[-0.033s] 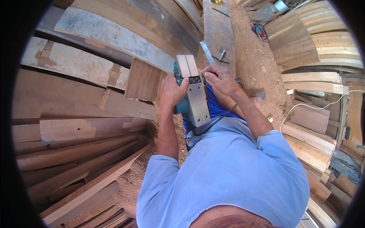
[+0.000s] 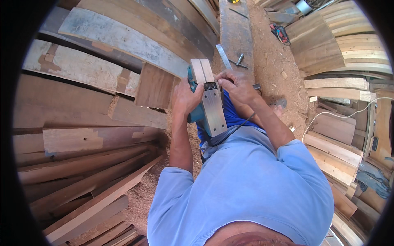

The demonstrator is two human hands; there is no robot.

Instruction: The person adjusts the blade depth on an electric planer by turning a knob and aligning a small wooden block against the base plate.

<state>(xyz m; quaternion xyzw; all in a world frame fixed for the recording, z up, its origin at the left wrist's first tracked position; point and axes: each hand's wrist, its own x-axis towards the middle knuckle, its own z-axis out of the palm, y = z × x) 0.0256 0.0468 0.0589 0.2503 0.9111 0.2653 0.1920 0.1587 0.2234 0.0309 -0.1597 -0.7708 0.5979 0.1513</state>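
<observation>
An electric hand planer (image 2: 214, 112) with a teal body lies upturned on my lap, its metal sole facing me. The dark cutter drum (image 2: 210, 86) shows in the gap between the two sole plates. My left hand (image 2: 188, 95) is closed round the planer's left side, with the thumb beside the drum. At the drum's right end is my right hand (image 2: 237, 85), its fingers bent and pressed together. What these fingers pinch, if anything, is too small to make out. A metal straightedge (image 2: 223, 56) and a small T-shaped tool (image 2: 240, 59) lie just beyond, on the bench plank.
The long wooden bench (image 2: 236, 33) stretches away ahead, with a thin dark rod (image 2: 238, 13) on it. Boards (image 2: 82, 102) are stacked on the left, and more timber (image 2: 332, 156) on the right. Red-and-black tool (image 2: 280, 33) rests on the sawdust-covered floor (image 2: 266, 53). A white cable (image 2: 328, 113) crosses the right-hand timber.
The fingers of my right hand have shifted very slightly left at the drum's end. My left hand and the planer stay in place.
</observation>
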